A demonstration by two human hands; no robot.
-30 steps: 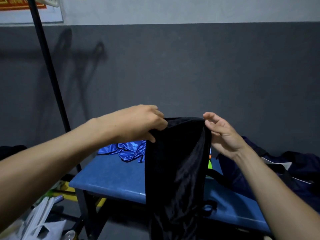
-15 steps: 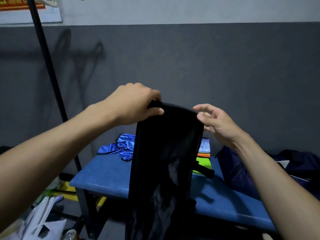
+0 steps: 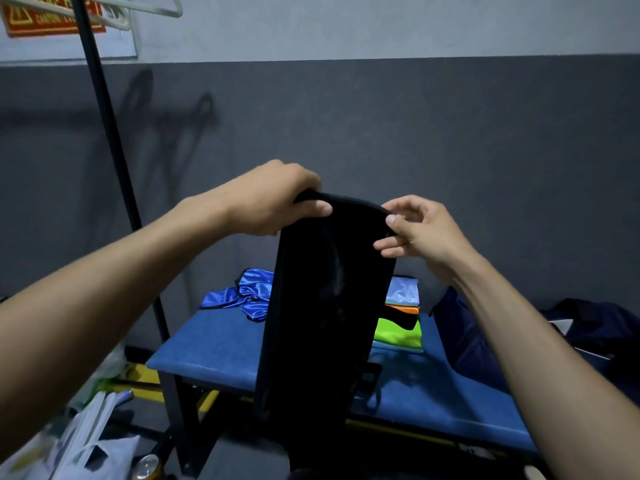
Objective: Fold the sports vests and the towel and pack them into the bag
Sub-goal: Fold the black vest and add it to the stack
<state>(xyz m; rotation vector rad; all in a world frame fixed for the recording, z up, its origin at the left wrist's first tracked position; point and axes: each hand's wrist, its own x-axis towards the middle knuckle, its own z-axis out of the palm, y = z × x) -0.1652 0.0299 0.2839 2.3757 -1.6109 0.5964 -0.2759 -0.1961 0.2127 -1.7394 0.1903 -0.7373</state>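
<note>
Since the earlier frame the black vest (image 3: 318, 306) had been lifted higher, and the right hand (image 3: 420, 230), which a moment before only touched its top edge with loose fingers, had closed into a pinch on that edge. The left hand (image 3: 273, 199) had risen with it.

The surface below was a blue padded bench (image 3: 214, 351) on a dark frame, set against a wall (image 3: 450, 133) painted grey below and pale above. A black pole (image 3: 110, 133) stood at the left, with a red sign (image 3: 52, 19) and a pale hanger (image 3: 149, 6) high in the left corner. On the floor at the near left lay white plastic bags (image 3: 86, 441) and a can (image 3: 147, 468).

The black vest hung folded lengthwise between the two hands, well above the bench, its lower part dropping past the bench's near edge. The left hand gripped the top left corner with fingers curled over the cloth; the right hand held the top right corner between thumb and fingertips.

On the far side of the bench a crumpled blue vest (image 3: 246, 296) lay to the left of the hanging cloth, and a stack of folded pieces (image 3: 401, 323), light blue, orange and green, sat to its right. At the far right a dark navy bag (image 3: 485, 344) rested on the bench; what it held could not be made out.
</note>
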